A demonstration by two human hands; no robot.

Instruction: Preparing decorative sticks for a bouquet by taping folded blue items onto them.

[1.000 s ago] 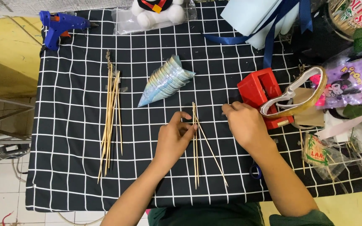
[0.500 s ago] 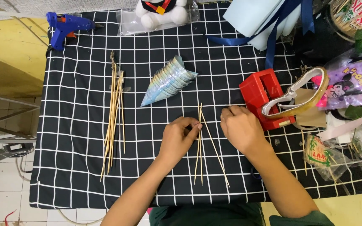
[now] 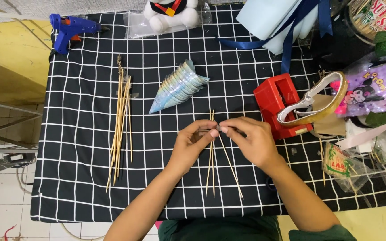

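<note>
left hand (image 3: 192, 145) and right hand (image 3: 251, 142) pinch closed on thin sticks (image 3: 211, 160); the sticks may slip apart if the pinch loosens

Both forearms come in from the near edge and angle toward each other over the middle of the table. The left hand (image 3: 191, 145) lies palm down, wrist slightly bent, its fingers (image 3: 204, 127) curled and pinched together at the tips. The right hand (image 3: 252, 142) mirrors it, knuckles up, fingers drawn into a pinch. The fingertips of both hands meet.
</note>
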